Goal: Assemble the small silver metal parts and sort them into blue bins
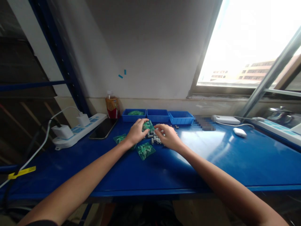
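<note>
My left hand is closed on a small green see-through plastic bag, held just above the table. My right hand is at the bag's right edge with thumb and fingers pinched together; what sits between its fingertips is too small to make out. Below and between both hands lies a pile of small silvery metal cylinders, partly covered by the right hand. Nearer to me rests a green bag with small parts inside. Another green bag lies left of my left hand, partly hidden by it.
Three blue bins line the wall: the left bin contains green bags, beside a middle bin and a right bin. At left are a drink bottle, a phone and a power strip. A white case lies right.
</note>
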### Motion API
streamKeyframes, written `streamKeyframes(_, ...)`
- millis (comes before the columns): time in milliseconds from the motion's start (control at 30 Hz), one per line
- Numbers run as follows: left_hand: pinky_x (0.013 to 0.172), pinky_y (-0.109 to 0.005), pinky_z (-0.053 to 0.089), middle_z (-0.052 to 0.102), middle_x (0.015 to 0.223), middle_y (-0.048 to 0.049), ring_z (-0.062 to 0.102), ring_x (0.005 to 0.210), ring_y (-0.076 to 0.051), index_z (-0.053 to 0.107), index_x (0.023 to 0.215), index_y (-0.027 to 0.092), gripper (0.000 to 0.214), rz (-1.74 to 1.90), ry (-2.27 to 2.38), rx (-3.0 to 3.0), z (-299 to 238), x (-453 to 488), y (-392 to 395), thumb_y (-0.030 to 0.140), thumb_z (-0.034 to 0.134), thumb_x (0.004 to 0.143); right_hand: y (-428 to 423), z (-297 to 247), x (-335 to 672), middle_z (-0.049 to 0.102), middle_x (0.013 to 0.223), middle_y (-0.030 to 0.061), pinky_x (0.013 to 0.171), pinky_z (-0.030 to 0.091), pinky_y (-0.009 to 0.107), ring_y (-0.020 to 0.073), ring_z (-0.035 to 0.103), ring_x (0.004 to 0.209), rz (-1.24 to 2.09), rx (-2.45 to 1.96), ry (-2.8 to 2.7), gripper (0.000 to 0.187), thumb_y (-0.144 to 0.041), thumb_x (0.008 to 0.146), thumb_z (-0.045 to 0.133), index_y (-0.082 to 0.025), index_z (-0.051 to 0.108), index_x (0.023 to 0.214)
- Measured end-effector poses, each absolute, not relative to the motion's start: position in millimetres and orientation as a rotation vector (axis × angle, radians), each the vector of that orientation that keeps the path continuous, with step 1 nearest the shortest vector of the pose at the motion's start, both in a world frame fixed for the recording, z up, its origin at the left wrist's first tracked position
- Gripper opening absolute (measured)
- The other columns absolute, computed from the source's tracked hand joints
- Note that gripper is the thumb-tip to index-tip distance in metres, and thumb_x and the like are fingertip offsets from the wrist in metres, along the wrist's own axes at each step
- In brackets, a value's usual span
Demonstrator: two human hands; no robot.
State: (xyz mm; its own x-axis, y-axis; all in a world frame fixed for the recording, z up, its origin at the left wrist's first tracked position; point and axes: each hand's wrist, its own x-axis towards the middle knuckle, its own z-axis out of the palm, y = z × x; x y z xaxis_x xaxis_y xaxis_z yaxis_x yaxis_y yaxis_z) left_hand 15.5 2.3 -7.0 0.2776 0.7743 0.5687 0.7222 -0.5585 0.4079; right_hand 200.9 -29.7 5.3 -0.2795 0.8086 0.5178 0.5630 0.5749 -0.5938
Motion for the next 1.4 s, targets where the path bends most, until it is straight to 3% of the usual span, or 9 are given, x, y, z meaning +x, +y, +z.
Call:
streamKeyframes(167,0.097,-0.034,0.044,0.051,0.117,-0.0070,0.052,0.111,-0.020,0.044,0.125,0.022,0.044,1.466,1.168,2.577,8.6,18.3,-26.0,0.017,0.057,0.084,-38.0,15.4,194.7,0.061,0.063,0.0037,0.054,0.042,0.025,0.0145,0.056,0.056,1.394,-0.981,-1.440,0.050,-0.055,0.090,0.036,-0.013,0.063,0.091)
streamKeyframes(300,0.093,-0.033,0.046,0.051,0.110,-0.0070,0.052,0.105,-0.018,0.044,0.120,0.022,0.035,1.512,0.964,2.688,9.3,25.9,-35.5,0.012,0.050,0.087,-40.9,20.1,193.3,0.062,0.061,0.0057,0.050,0.042,0.022,0.0130,0.057,0.053,1.741,-0.823,-1.016,0.040,-0.047,0.089,0.044,-0.012,0.060,0.077)
streamKeyframes(400,0.092,-0.034,0.047,0.048,0.108,-0.0070,0.052,0.105,-0.018,0.046,0.113,0.022,0.029,1.487,0.833,2.708,6.2,27.5,-38.4,0.010,0.049,0.086,-42.6,22.0,193.3,0.063,0.064,0.0049,0.053,0.043,0.021,0.0121,0.058,0.057,1.724,-0.778,-0.976,0.012,-0.023,0.077,0.062,-0.011,0.062,0.079)
streamKeyframes(500,0.096,-0.037,0.044,0.043,0.116,-0.0084,0.048,0.113,-0.020,0.050,0.103,0.021,0.025,1.376,0.852,2.761,5.8,26.5,-40.8,0.007,0.048,0.083,-43.5,23.8,193.6,0.066,0.072,0.0056,0.061,0.046,0.024,0.0138,0.061,0.067,1.603,-0.773,-1.017,0.022,-0.011,0.066,0.066,-0.010,0.066,0.088)
streamKeyframes(733,0.103,-0.044,0.036,0.043,0.118,-0.0090,0.040,0.120,-0.027,0.064,0.094,0.022,0.020,1.244,1.254,2.558,9.3,27.7,-37.9,0.017,0.055,0.077,-31.8,23.6,207.9,0.068,0.080,0.0061,0.067,0.049,0.032,0.0192,0.063,0.073,0.895,-0.938,-1.308,0.023,-0.028,0.072,0.063,-0.015,0.068,0.089)
streamKeyframes(900,0.077,-0.035,0.048,0.060,0.096,-0.0080,0.057,0.091,-0.023,0.067,0.086,0.018,0.041,1.060,1.206,1.804,15.5,30.9,-31.7,0.050,0.041,0.086,-38.6,17.7,207.6,0.063,0.085,0.0063,0.073,0.049,0.032,0.0183,0.060,0.080,0.176,-0.834,-1.677,0.017,-0.024,0.084,0.051,-0.020,0.068,0.088)
streamKeyframes(1033,0.054,-0.023,0.043,0.062,0.082,-0.0057,0.057,0.066,-0.014,0.061,0.088,0.014,0.038,1.066,1.053,1.315,16.1,30.9,-27.4,0.050,0.049,0.083,-50.5,10.9,196.3,0.061,0.087,0.0062,0.078,0.048,0.034,0.0191,0.057,0.086,0.010,-0.738,-1.916,0.020,-0.020,0.086,0.048,-0.023,0.068,0.088)
streamKeyframes(1167,0.056,-0.023,0.044,0.061,0.082,-0.0031,0.057,0.067,-0.013,0.058,0.098,0.017,0.026,1.278,1.100,1.530,14.5,28.4,-27.2,0.037,0.055,0.082,-50.4,11.6,193.0,0.061,0.094,0.0075,0.086,0.044,0.037,0.0221,0.055,0.093,0.201,-0.888,-1.936,0.018,-0.032,0.083,0.056,-0.020,0.069,0.089)
streamKeyframes(1400,0.092,-0.037,0.041,0.060,0.104,-0.0062,0.053,0.099,-0.022,0.064,0.105,0.025,0.023,1.191,1.129,2.638,11.0,27.7,-39.5,0.026,0.051,0.086,-31.7,14.2,200.7,0.061,0.066,0.0045,0.055,0.042,0.025,0.0146,0.056,0.060,1.269,-0.980,-1.372,0.040,-0.051,0.078,0.055,-0.013,0.063,0.075)
